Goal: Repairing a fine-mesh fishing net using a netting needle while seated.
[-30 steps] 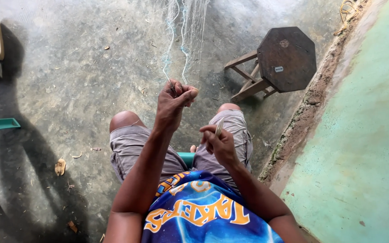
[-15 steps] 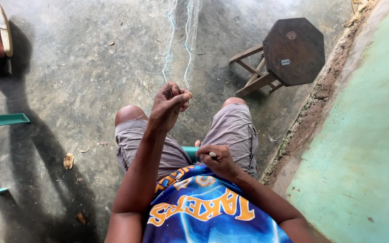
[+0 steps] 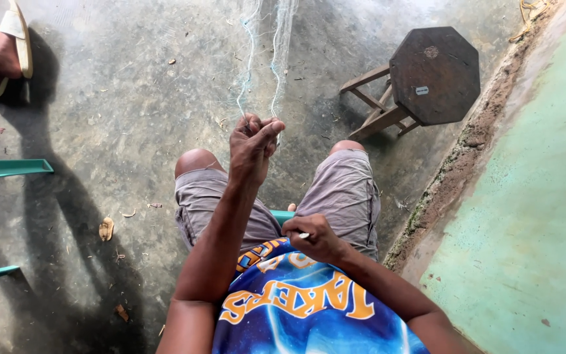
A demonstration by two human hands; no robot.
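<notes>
A fine, pale bluish net (image 3: 276,59) is seen stretched from the top of the view down across the concrete floor (image 3: 113,118) to the left hand (image 3: 251,141), which is raised in front of the knees. That hand is closed in a loose fist, and the lower strands of the net are pinched between thumb and bent fingers. The right hand (image 3: 312,237) is held low against the blue printed shirt (image 3: 309,308), curled shut around a small pale object whose tip is visible near the knuckles; it may be a netting needle, but too little of it is shown for this to be said firmly.

The net is judged to be very light, limp and thin, with no stiffness of its own, so its shape is kept only by tension. Its smooth strands are likely to slip through a slack grip and to tangle or snag easily. Hold is best taken where several strands are gathered together, as at the left hand, rather than on a single thread.

A dark octagonal wooden stool (image 3: 430,75) is stood to the right, near a green wall (image 3: 545,216). Another person's sandalled foot (image 3: 4,52) is seen at the upper left.
</notes>
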